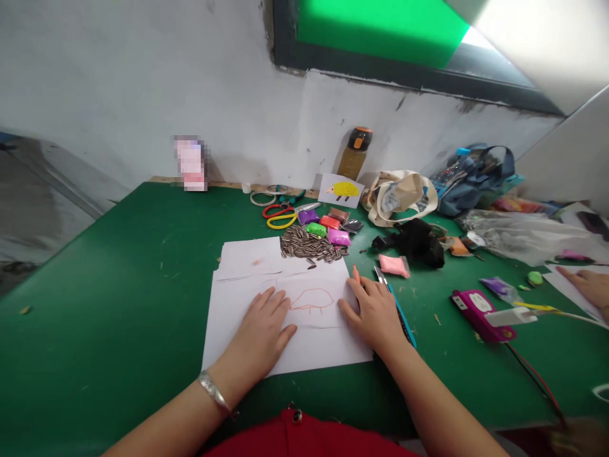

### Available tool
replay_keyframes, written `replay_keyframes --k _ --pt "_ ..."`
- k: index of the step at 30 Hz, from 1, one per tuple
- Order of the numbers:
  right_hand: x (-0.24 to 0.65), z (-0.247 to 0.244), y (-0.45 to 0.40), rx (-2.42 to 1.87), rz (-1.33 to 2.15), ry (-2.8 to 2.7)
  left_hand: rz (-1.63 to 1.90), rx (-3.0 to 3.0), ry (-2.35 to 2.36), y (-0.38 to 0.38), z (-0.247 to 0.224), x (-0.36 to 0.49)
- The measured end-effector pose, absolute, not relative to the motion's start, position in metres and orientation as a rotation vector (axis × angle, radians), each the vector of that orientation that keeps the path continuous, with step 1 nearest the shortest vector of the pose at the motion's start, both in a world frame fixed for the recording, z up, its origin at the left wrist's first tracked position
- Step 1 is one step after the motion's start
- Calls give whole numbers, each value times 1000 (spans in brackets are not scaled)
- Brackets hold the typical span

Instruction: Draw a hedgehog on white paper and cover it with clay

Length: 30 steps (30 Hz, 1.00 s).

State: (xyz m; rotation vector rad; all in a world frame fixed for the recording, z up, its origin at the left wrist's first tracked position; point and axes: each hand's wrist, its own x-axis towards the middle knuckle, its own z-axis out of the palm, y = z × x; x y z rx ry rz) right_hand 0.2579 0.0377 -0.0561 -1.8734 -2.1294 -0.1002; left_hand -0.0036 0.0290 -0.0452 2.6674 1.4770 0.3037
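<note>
My loosely spread left hand (264, 330) and half-curled right hand (375, 315) rest on smooth white paper (304, 352) holding nothing I can discern, flanking its thin-lined, dome-shaped orange drawing (311, 299), just nearer than striped, pointed sunflower seeds (311, 246).

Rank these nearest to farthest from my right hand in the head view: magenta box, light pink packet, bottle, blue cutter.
1. Blue cutter, along the right hand's outer side.
2. Light pink packet, just beyond the fingers.
3. Magenta box, farther to the right.
4. Bottle, at the back by the wall.
</note>
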Motion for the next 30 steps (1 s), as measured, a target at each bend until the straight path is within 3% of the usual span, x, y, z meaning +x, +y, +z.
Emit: replay_keyframes --k 12,22,30 --pt "261 -51 37 -1813 -67 -2122 296 2621 1466 29 -38 -3" --pt "265 -28 90 -1694 79 -2107 732 2658 1352 37 -23 -4" --pt "247 -14 152 -1888 -84 -2161 849 2605 1339 41 -26 -9"
